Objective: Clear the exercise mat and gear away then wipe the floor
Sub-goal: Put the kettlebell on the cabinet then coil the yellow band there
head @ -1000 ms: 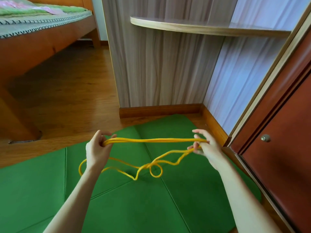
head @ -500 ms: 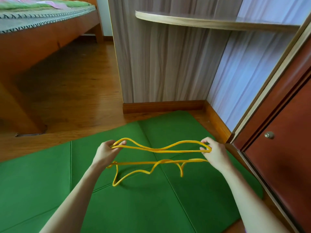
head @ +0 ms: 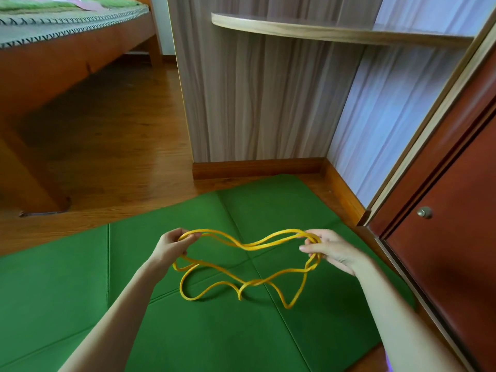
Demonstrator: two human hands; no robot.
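- Since half a second ago the yellow rope (head: 249,247) is hanging more slack: its upper strands are now sagging in the middle between my two hands, and the lower loops are dropping lower, toward the mat.
- My left hand (head: 171,247) is holding one end of the rope bundle; the fingers are curling round the strands and the thumb is pinching them from above.
- My right hand (head: 331,249) is holding the other end; the strands are passing over the fingers, which are half bent, and a loop is hanging under the palm.
- I am seeing the two hands well apart from each other, at almost the same height, both above the green exercise mat (head: 80,277).
- Lower loops of the rope are hanging down in waves; the lowest bends seem to be touching the mat or just above it, I cannot tell which.
- I am seeing the mat lying flat and unfolded on the wooden floor (head: 120,146), with its far corner near the skirting of the wooden cabinet (head: 255,98).
- At the right a red-brown door (head: 456,251) with a small round knob (head: 424,212) is standing just beside the mat edge.
- At the upper left I am seeing a bed (head: 67,36) with a wooden frame and a green cover.
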